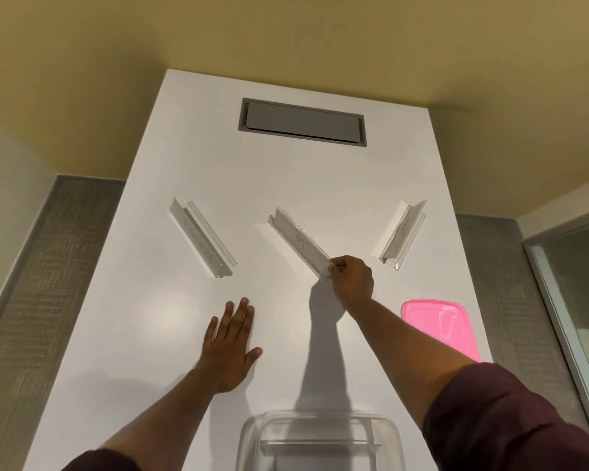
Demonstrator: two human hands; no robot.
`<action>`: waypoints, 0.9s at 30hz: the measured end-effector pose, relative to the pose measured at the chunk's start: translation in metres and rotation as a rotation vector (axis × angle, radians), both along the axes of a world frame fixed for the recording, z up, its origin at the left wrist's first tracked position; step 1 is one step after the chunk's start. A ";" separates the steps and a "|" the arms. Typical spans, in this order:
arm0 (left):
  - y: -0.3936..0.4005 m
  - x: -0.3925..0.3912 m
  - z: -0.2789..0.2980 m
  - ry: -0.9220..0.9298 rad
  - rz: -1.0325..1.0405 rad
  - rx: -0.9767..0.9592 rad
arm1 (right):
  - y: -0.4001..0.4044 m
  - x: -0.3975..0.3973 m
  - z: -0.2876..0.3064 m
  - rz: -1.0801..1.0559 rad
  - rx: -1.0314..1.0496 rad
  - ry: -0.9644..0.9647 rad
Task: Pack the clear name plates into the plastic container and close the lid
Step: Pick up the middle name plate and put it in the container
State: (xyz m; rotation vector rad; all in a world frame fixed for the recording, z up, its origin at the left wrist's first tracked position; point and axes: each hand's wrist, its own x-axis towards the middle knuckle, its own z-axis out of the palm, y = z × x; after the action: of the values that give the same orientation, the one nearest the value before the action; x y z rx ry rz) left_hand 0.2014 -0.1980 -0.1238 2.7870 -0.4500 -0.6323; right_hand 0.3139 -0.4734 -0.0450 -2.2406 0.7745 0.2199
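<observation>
Three clear name plates stand on the white table (170, 334): a left name plate (201, 239), a middle name plate (296, 240) with handwriting on it, and a right name plate (403, 234). My right hand (351, 280) pinches the near end of the middle plate. Flat on the table, fingers spread, lies my left hand (230, 348), holding nothing. The clear plastic container (249, 436) sits at the near edge with its top uncovered; one name plate (320, 445) lies inside it. Its pink lid (439, 326) rests on the table to the right, partly behind my right forearm.
A grey recessed cable hatch (301, 122) is set into the far part of the table. Grey carpet lies on both sides of the table, and a glass panel (578, 300) stands at the right.
</observation>
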 end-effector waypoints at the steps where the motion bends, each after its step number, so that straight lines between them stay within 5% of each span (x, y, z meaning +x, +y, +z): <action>1: 0.000 -0.001 0.000 0.004 -0.003 0.006 | 0.000 -0.001 0.002 -0.006 0.010 -0.013; 8: 0.003 0.006 0.003 0.087 -0.005 0.034 | -0.005 -0.023 0.024 -0.186 0.302 -0.099; 16: 0.001 -0.007 0.057 0.153 0.176 -0.231 | -0.032 -0.082 0.068 -0.156 0.626 -0.127; 23: -0.015 -0.019 0.130 -0.259 0.102 -0.459 | -0.045 -0.148 0.082 -0.013 0.668 -0.018; 27: -0.042 -0.033 0.159 0.034 0.436 -0.644 | -0.043 -0.184 0.088 0.040 0.676 -0.003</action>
State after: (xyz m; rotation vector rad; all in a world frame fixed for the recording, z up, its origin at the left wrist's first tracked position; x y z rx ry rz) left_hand 0.1689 -0.2401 0.0354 2.1501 -0.0133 -0.3484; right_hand 0.1299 -0.5164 0.0428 -1.6137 0.5454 0.4268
